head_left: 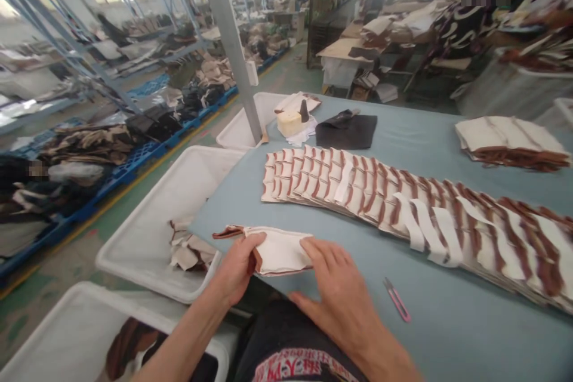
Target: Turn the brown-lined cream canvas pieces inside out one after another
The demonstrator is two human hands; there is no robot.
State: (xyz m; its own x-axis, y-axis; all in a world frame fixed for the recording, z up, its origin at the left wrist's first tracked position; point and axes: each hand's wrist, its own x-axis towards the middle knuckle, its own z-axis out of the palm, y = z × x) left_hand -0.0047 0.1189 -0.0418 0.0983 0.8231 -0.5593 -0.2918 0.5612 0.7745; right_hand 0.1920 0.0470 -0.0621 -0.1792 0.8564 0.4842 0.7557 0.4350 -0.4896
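A cream piece with brown edges, apparently sewn fabric or leather point(283, 252), lies at the table's near edge between my hands. My left hand point(242, 265) grips its left end, thumb on top and fingers underneath. At its right end, the fingers of my right hand point(338, 277) rest on top, stretched out, with the thumb apart below. A narrow brown strip point(228, 231) sticks out past the piece on the left. To the right of my right hand lie pink-handled thread snips point(396, 299). Beyond my hands runs a long overlapping row of similar cream and brown pieces point(326, 176).
White strips point(447, 233) lie across the row. A stack of pieces point(510, 140) sits at the far right, a black sheet point(347, 130) and yellowish block point(290, 123) at the back. White bins point(147, 221) stand left, beside a grey post point(233, 42). A person point(465, 30) is behind.
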